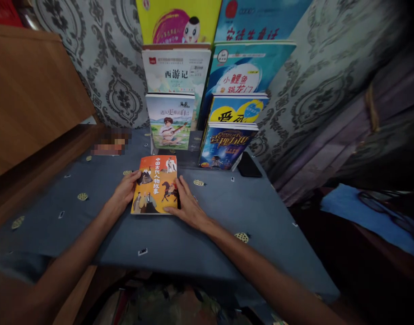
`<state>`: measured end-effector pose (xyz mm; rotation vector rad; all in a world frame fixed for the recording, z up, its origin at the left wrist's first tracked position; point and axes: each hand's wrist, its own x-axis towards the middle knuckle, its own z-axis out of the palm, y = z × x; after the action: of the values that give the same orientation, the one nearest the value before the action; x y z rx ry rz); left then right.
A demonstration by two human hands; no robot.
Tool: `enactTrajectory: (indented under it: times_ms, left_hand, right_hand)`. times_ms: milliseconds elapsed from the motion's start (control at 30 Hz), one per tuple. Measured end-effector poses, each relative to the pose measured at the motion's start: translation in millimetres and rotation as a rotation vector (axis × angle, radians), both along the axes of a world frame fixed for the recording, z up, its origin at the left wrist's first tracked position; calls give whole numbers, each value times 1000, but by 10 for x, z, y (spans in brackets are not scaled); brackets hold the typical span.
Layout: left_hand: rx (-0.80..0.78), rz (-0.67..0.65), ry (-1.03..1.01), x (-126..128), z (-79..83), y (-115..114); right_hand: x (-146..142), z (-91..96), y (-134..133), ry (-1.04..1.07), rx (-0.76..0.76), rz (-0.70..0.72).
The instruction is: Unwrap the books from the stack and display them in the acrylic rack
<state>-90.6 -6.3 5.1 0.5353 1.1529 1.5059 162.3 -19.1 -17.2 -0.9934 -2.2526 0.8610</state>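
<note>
An orange picture book (155, 184) lies flat on the blue-grey tablecloth (227, 216), its cover up. My left hand (125, 190) grips its left edge, fingers curled over the cover. Along the book's right edge rests my right hand (186, 205), with the thumb on the cover near the lower corner. Just behind the book stands a tiered rack of children's books: a book with a boy playing guitar (169, 121) and a dark blue book (225, 145) in the front row.
More books fill the rack's higher rows, a white one (176, 70) and a teal one (242, 67). A black phone (249, 166) lies right of the rack. A wooden cabinet (30, 90) stands at left, patterned wallpaper behind. The table drops off at right.
</note>
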Motion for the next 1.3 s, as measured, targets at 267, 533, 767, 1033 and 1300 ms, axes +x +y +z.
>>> enactTrajectory:
  times_ms: [267, 533, 767, 1033, 1300]
  left_hand:
    - [85, 24, -39, 106, 143, -45]
    - [180, -10, -40, 165, 243, -78]
    - [421, 1, 121, 327, 476, -76]
    - [657, -254, 593, 215, 483, -173]
    - [921, -571, 1323, 533, 446, -563]
  right_hand:
    - [-18, -107, 192, 324, -179, 56]
    - [38, 58, 216, 502, -228, 111]
    - [115, 214, 240, 456, 1, 36]
    - [194, 162, 404, 403, 151, -83]
    - [344, 44, 805, 397, 56, 94]
